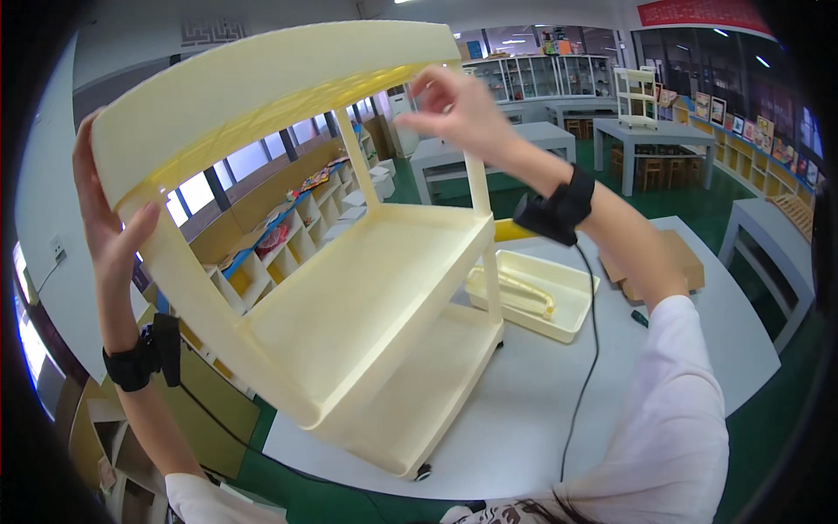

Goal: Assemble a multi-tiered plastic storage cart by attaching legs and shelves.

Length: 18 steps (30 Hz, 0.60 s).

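Observation:
A cream plastic three-tier shelf cart (pixel 367 288) stands tilted on the white table (pixel 541 410), leaning to the left, with a small black wheel at its bottom corner. My left hand (pixel 109 210) grips the left end of the top shelf (pixel 253 87), thumb under its edge. My right hand (pixel 454 105) holds the top shelf's far right corner, above an upright post. Both wrists wear black bands with cables.
A cream tray (pixel 567 301) with a long cream part in it lies on the table right of the cart. A brown cardboard box (pixel 685 258) sits behind my right forearm. Grey tables, another cream shelf cart (pixel 635 96) and wall shelving stand further back.

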Motion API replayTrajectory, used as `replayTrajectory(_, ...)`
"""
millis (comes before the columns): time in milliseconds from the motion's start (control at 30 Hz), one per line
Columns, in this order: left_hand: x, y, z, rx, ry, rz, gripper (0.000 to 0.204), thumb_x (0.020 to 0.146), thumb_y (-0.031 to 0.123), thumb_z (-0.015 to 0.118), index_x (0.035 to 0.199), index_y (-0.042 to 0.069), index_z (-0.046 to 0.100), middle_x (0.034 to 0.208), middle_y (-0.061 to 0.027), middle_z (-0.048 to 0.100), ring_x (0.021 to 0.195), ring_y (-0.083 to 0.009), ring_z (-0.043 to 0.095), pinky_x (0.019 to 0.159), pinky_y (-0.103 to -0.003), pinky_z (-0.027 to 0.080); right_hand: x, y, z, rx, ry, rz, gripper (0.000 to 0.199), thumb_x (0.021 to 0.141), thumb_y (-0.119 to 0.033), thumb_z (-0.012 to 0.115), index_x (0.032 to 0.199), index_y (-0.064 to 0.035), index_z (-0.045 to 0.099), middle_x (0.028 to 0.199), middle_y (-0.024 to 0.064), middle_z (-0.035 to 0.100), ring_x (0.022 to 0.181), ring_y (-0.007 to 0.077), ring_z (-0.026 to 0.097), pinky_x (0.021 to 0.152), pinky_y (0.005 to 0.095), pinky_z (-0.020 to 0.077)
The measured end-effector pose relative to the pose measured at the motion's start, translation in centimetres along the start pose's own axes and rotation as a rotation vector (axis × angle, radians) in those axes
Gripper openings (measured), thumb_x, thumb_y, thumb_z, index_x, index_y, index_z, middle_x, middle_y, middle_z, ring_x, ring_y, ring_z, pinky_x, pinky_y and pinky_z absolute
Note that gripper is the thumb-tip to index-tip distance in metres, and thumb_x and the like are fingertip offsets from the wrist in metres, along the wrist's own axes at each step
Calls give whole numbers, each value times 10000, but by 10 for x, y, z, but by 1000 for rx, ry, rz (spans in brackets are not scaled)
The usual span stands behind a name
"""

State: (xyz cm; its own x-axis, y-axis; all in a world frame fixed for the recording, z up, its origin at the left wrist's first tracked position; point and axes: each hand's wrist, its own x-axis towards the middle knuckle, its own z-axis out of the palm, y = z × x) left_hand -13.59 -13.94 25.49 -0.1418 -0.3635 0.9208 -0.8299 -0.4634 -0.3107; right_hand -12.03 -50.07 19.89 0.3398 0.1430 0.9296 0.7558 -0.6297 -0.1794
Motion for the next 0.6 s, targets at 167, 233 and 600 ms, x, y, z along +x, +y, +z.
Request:
replayTrajectory(167, -23, -32, -30, -34, 39, -139, 881, 524, 392, 637, 1264, 217, 193, 1262, -82, 277, 1135, -269, 321, 877, -472, 342, 28, 77, -56, -191, 194, 11, 633, 570, -337, 713, 1062, -62, 424, 1015, 79, 438, 832, 146, 471, 679, 251, 424)
replayTrajectory(233, -29, -33, -37, -91, 58, -198, 898, 519, 422, 638, 1267, 218, 185, 1274, -84, 259, 1150, -274, 298, 887, -487, 322, 42, 99, -63, -310, 197, -144, 755, 532, -356, 724, 1132, -83, 354, 1093, 120, 378, 944, 219, 413, 774, 315, 381)
replayTrajectory(600, -49, -63, -66, 126, -3, -330, 949, 502, 529, 604, 1280, 244, 141, 1314, -94, 175, 1188, -305, 215, 921, -538, 233, 74, 104, -68, -359, -169, -360, 1011, 441, -340, 769, 1259, -208, 191, 1259, 122, 208, 1171, 315, 210, 937, 424, 265)
